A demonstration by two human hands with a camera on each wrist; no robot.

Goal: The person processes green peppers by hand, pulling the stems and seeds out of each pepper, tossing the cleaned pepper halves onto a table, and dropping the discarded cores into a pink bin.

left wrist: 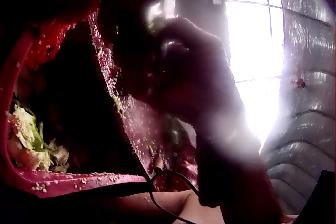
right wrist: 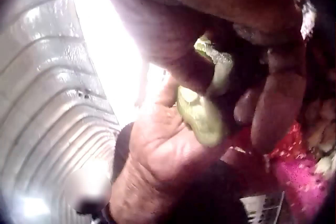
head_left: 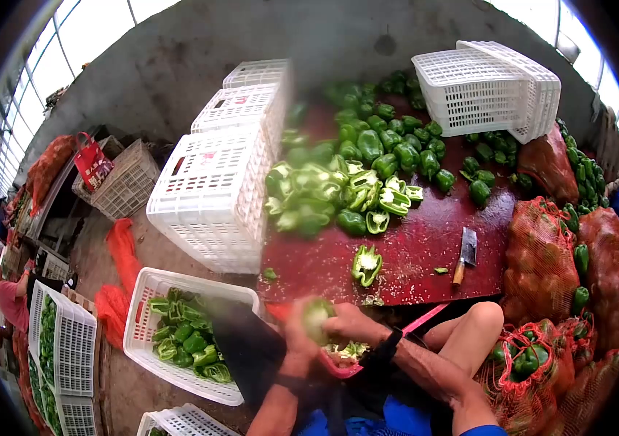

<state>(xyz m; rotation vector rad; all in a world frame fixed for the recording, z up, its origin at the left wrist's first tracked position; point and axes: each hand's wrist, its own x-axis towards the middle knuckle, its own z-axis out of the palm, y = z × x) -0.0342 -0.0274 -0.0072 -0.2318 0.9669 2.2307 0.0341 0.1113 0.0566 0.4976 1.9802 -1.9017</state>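
Note:
In the head view my left hand (head_left: 296, 338) holds a cut green pepper (head_left: 317, 320) over a pink basin (head_left: 340, 372). My right hand (head_left: 356, 325) meets it from the other side, fingers at the pepper. The right wrist view shows the pepper's pale hollow inside (right wrist: 203, 124) lying in the left palm, while the curled right fingers and thumb grip its pale upper part. Pale pepper cores (left wrist: 31, 140) lie in the basin. Ahead on the red table (head_left: 425, 254), a halved pepper (head_left: 367, 266) lies apart from a heap of cut halves (head_left: 309, 192).
A cleaver (head_left: 465, 254) lies on the table at right. Whole peppers (head_left: 389, 145) are piled behind. White crates (head_left: 207, 167) stand at left, and one crate (head_left: 131, 320) holds cut peppers. Net sacks (head_left: 538, 254) crowd the right side. Another person (head_left: 11, 298) is far left.

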